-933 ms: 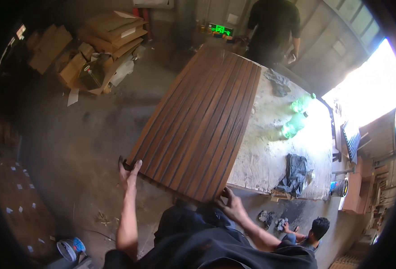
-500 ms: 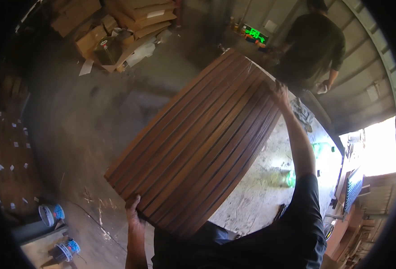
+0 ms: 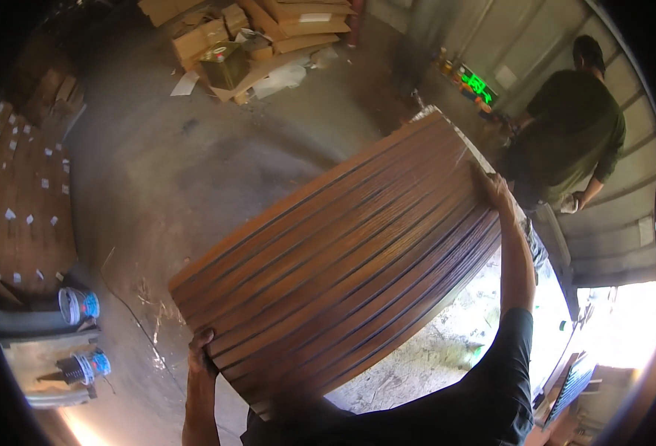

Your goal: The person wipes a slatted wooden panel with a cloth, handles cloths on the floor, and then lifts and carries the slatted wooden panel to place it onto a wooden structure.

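Observation:
A large brown wooden panel (image 3: pixel 343 245) with dark parallel grooves spans the space between my arms, tilted across the view. My left hand (image 3: pixel 202 348) grips its near-left edge, the thumb on top and the other fingers hidden below. At the far right edge, my right hand (image 3: pixel 497 192) is closed over the border, arm stretched out. Beneath the panel's right side shows part of a pale, stained worktable (image 3: pixel 447 327).
Another person (image 3: pixel 577 126) stands at the far right by the ribbed wall. Flattened cardboard (image 3: pixel 302 26) and a metal can (image 3: pixel 224 65) lie at the back. Stacked brown boards (image 3: pixel 31 201) with white tags and two buckets (image 3: pixel 75 305) are at left.
The panel has turned clockwise and lies more crosswise, both hands still on it. The surroundings have shifted in view, and more of the other person shows.

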Available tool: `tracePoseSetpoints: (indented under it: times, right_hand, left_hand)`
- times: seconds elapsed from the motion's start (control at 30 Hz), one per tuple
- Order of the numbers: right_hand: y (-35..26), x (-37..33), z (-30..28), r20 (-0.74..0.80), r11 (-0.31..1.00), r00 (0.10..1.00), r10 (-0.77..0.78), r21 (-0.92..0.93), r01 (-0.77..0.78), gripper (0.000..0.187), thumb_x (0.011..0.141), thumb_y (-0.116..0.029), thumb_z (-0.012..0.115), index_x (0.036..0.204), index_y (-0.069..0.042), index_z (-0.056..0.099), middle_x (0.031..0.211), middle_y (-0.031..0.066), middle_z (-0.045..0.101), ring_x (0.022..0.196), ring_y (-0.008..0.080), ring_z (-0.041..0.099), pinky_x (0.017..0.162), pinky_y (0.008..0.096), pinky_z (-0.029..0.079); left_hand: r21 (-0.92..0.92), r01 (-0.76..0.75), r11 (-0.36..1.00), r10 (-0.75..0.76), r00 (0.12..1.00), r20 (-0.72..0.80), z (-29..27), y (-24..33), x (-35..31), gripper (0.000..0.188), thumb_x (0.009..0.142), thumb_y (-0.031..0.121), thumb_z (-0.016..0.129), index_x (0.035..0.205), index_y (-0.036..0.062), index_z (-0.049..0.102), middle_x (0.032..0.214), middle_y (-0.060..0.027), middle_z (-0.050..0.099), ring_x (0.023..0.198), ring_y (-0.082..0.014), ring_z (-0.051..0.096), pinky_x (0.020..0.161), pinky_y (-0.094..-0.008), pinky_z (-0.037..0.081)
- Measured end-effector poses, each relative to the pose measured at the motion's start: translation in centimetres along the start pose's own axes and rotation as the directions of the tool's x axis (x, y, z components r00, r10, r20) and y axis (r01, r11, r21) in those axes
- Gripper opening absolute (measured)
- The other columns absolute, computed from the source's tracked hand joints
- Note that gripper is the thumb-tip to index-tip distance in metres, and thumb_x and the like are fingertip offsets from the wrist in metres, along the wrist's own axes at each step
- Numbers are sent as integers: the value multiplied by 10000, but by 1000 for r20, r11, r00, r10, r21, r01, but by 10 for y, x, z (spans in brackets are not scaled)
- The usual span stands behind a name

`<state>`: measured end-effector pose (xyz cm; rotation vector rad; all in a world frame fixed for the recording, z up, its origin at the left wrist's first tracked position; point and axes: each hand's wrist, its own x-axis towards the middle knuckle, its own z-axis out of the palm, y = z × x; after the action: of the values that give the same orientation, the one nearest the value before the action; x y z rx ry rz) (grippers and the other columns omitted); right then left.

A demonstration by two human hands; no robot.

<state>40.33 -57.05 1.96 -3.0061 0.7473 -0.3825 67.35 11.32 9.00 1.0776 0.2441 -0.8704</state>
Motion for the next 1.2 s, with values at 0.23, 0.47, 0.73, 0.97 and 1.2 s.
tracePoseSetpoints:
  times: [0.23,0.47,0.73,0.97,1.2]
  right_hand:
    - [-83,-29,-40,273,788,820,503,245,-565,570,838,-555,492,927,-22,675,920,165,661,815,320,619,765,401,458]
    - [-225,-62,-102,492,806,814,309,319,-499,449,851,-447,553,1049,-57,657,893,103,676,848,159,616,745,317,469]
    - [-160,-57,-10,597,608,793,120,587,-534,494,929,-341,439,1332,-58,403,1245,148,522,1080,236,533,914,312,406]
    - [-255,18,-100,624,607,717,311,450,-655,633,864,-540,489,1245,-35,509,1147,121,587,1056,198,531,942,314,385]
    - [-293,-14,-129,362,740,882,302,494,-457,576,793,-485,620,1213,-95,565,1212,119,555,1155,263,475,994,316,334]
  left_hand:
    - [72,-88,994,96,989,-113,-71,-1,-15,615,658,274,642,1191,8,488,1111,-153,548,1050,-308,519,872,-406,464]
    - [103,-75,992,97,968,-231,-156,30,-84,667,715,311,594,1270,-15,419,1139,-181,548,1005,-341,555,865,-426,480]
    - [66,-13,998,21,992,-122,-246,19,-52,674,643,380,706,1165,-1,514,1044,-157,586,904,-336,581,787,-437,505]
    - [122,-89,988,107,983,-149,-261,20,-65,499,590,237,686,1029,44,546,932,-86,560,904,-274,536,821,-417,454]
    - [254,-270,929,307,944,-121,-224,42,-67,611,585,119,663,1170,39,507,1047,-50,570,1018,-234,523,908,-346,397]
